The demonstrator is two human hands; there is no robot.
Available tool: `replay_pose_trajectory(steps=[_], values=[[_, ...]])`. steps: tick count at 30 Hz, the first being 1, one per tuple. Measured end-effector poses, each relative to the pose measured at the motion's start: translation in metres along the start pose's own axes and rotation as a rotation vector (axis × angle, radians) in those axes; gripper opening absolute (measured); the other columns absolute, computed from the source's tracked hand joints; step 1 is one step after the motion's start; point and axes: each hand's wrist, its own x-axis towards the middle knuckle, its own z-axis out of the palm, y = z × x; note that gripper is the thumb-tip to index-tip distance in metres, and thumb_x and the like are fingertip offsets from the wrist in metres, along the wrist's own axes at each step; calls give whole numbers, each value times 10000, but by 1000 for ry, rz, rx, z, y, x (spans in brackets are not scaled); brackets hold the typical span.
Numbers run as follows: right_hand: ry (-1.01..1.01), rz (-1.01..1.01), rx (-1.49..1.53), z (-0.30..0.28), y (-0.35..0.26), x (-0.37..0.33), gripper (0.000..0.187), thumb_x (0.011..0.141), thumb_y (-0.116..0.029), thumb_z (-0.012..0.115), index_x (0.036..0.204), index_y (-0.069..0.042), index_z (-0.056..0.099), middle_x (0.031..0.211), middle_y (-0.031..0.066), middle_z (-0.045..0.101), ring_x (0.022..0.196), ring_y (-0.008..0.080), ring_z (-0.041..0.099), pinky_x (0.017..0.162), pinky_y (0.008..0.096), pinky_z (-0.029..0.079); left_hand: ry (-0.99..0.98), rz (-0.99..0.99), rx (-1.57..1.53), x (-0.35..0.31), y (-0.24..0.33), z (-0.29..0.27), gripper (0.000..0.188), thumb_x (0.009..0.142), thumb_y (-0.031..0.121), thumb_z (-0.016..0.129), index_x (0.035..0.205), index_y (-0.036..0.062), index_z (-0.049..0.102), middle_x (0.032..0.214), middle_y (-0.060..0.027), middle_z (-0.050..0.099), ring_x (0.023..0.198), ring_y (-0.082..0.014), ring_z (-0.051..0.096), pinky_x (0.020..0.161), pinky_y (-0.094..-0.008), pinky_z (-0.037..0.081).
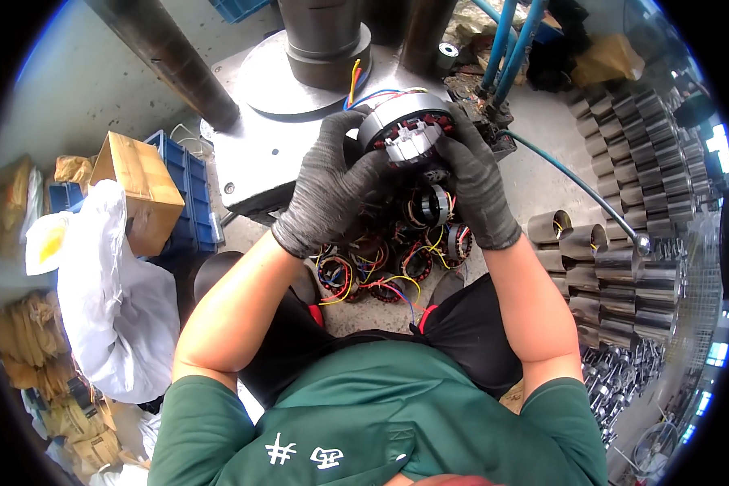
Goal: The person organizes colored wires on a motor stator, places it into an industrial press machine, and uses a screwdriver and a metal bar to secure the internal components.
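A seated person's gloved left hand (328,190) and right hand (478,190) are both grasping a wired motor stator (405,130) above a floor pile of stators (397,259); its dangling coloured leads (355,81) are risking snagging, or it slipping.

both gloved hands raised together, left hand (328,190) and right hand (478,186) with fingers curled inward, bare forearms angled up.

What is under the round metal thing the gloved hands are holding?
Below the round motor part, held by the left hand and right hand, a pile of wound coils with coloured wires lies on the floor. The hands cover part of the pile.
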Motion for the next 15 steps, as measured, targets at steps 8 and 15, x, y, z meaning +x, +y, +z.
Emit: replay_pose_trajectory(steps=[8,15], values=[[-176,-141,-119,-22,30,32,546,933,-55,633,1455,37,504,1392,182,625,1273,244,599,1097,346,477,-24,-123,607,27,2,-26,497,817,145,735,1268,17,570,1037,-167,692,918,-220,688,817,-350,574],[-107,90,-698,-99,31,46,373,906,-176,635,1243,-22,687,1083,137,756,1026,220,710,948,361,553,29,31,764,35,-13,-56,557,798,187,774,1274,6,548,1096,-236,707,1010,-325,710,918,-402,561]])
